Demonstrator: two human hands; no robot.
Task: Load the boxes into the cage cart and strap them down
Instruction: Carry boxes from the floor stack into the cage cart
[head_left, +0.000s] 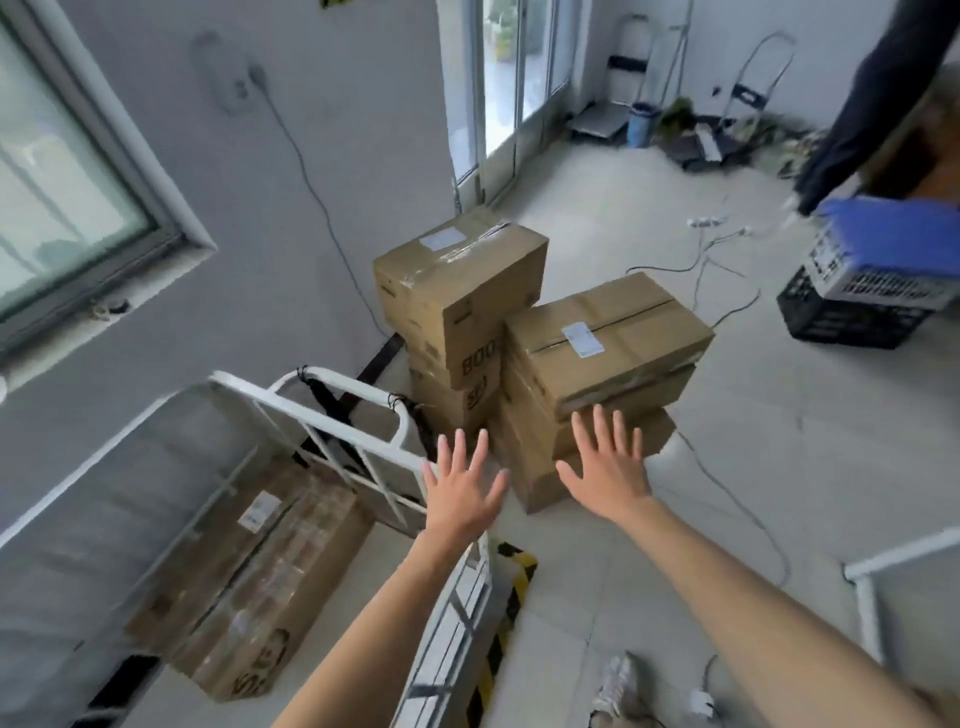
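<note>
Two stacks of brown cardboard boxes stand on the floor by the wall: a taller stack (460, 291) at the back and a lower stack (602, 338) in front. My left hand (460, 488) and my right hand (608, 467) are stretched out toward the lower stack, fingers spread, holding nothing. The right fingertips are level with the front edge of its upper boxes. The white cage cart (332, 410) stands at the lower left with one taped box (260, 582) lying inside it. Black straps (332, 400) hang on the cart's end frame.
Cables (727, 499) trail across the floor to the right of the stacks. A blue and a black crate (857, 291) sit at the far right, beside another person's dark-clothed leg (852, 119). A white frame (883, 566) is at the right edge. Hand trucks lean in the far corner.
</note>
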